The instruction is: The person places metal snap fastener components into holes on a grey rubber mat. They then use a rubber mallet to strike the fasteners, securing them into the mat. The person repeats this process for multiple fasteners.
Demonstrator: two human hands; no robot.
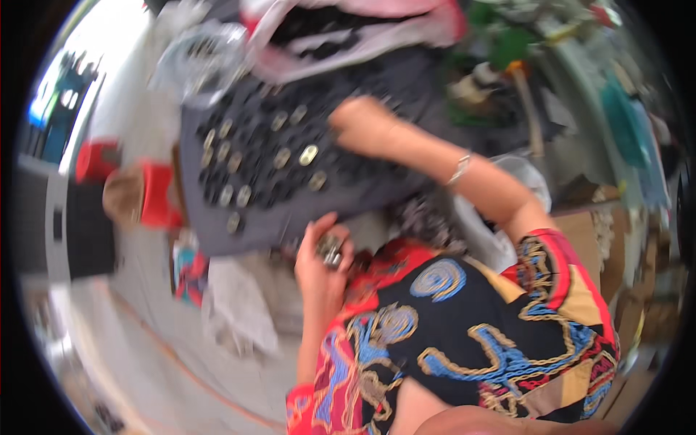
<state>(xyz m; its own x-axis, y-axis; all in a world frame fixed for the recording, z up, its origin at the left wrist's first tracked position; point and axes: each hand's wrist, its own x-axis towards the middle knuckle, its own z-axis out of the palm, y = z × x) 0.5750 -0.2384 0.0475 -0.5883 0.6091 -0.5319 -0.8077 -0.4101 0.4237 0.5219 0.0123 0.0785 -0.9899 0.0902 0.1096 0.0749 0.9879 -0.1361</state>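
Note:
My left hand (312, 254) is cupped near the table's front edge, its fingers curled round a small heap of shiny metal pieces (330, 250). Over the dark table cloth (239, 235) reaches my right hand (362, 129), fingers bent down and pressed together; whatever they pinch is hidden and blurred. Many small black parts (272, 185) lie spread across the cloth. Several of them carry a pale metal oval piece, and a brighter gold-coloured oval piece (308, 155) lies just left of and below my right hand.
A pink and white bag (355, 61) with black parts inside lies open at the far edge. Beside it is a clear plastic bag (203, 61). A red stool (159, 196) stands left of the table. On the right are a wooden-handled tool (529, 109) and green things.

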